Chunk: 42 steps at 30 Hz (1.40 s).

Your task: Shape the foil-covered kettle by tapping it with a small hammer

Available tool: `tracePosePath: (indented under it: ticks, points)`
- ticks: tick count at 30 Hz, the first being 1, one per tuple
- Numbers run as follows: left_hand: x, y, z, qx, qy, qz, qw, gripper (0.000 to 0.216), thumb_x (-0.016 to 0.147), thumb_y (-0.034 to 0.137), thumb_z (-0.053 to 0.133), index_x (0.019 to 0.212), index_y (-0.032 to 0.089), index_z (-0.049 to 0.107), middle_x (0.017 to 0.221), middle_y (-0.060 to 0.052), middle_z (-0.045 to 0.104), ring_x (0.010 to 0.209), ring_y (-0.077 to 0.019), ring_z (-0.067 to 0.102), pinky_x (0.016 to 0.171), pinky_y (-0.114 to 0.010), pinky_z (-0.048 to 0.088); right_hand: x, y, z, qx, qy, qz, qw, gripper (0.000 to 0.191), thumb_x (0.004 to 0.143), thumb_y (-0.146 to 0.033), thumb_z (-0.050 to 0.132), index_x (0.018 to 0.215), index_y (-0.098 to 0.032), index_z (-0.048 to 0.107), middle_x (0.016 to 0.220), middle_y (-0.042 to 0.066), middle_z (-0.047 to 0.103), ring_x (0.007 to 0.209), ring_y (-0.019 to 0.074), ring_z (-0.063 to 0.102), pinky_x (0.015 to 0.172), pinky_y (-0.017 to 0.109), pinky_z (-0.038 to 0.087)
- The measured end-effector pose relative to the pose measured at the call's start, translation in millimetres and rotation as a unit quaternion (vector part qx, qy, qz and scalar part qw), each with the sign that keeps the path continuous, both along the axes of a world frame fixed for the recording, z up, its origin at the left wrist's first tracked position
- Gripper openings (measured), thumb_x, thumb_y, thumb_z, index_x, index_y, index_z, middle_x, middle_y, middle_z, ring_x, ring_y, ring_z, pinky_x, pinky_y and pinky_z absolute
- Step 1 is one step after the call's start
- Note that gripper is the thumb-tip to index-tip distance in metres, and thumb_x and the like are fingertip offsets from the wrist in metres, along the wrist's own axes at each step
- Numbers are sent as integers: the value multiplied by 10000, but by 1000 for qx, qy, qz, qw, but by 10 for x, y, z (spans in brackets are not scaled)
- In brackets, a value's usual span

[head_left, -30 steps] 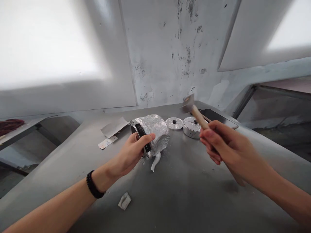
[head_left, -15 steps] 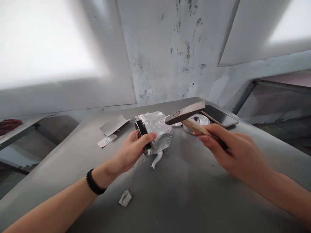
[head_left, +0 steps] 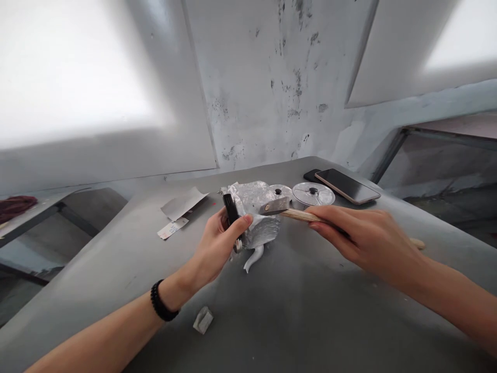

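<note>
A dented silver metal kettle (head_left: 261, 231) lies on its side on the grey table (head_left: 303, 311), its spout (head_left: 254, 258) pointing toward me. My left hand (head_left: 223, 238) is closed around the kettle's black handle (head_left: 232, 212), with the thumb resting near the metal body. In my right hand (head_left: 361, 233) is a hammer (head_left: 301, 214), gripped by its wooden handle. The hammer's head is at the kettle's dented side; whether it touches the metal, I cannot tell.
Behind the kettle are two round metal lids (head_left: 313, 195) with black knobs. A phone (head_left: 347, 186) lies at the back right. Bent sheet metal (head_left: 182, 203) and a paper label (head_left: 172, 228) lie at the left. Nearer me is a small grey piece (head_left: 203, 319).
The hammer has come down from above the lids onto the kettle's side. My left hand and the kettle have shifted slightly to the right in view.
</note>
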<state>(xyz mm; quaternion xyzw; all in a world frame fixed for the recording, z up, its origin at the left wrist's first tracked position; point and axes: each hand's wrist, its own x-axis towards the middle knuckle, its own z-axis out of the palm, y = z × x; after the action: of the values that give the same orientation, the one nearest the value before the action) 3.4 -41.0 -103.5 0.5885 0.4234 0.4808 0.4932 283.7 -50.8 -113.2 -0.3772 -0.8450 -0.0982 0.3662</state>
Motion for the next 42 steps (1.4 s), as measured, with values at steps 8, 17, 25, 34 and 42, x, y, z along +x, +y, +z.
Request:
tracePosePath:
  ticks: [8,17,25,34,42]
  points:
    - [-5,26,-53,20,19,6,1000,252,958,421,722,903,197,620,877,0,563,815,-148,496,730,-257,440,51,10,17,27,-35,16,999,120,1089,-313,538,1094,-267,649,758,-33,737,526,130,592,514,292,333]
    - [9,40,-42,5,19,22,1000,283,919,438,743,865,195,611,834,0,554,760,-148,497,676,-266,438,71,8,4,75,-70,30,994,46,1060,-264,573,1068,-269,618,696,-54,673,494,119,511,511,292,309]
    - [-3,55,-66,0,13,16,1000,281,927,431,743,872,186,615,828,-2,563,750,-141,495,655,-258,430,88,24,-5,97,-67,24,993,46,1059,-240,566,1072,-249,610,676,-52,657,492,121,500,519,285,312]
    - [0,51,-54,6,23,24,999,313,913,466,753,859,189,619,808,5,562,734,-143,499,672,-268,438,65,8,12,114,-61,26,991,65,1079,-245,515,1081,-246,580,659,-55,620,484,122,462,518,283,319]
    - [-4,55,-59,10,18,19,1000,291,907,461,757,883,192,648,845,0,610,775,-151,529,694,-259,444,78,8,17,107,-38,29,993,87,1079,-240,505,1072,-243,591,638,-54,600,483,127,460,520,285,328]
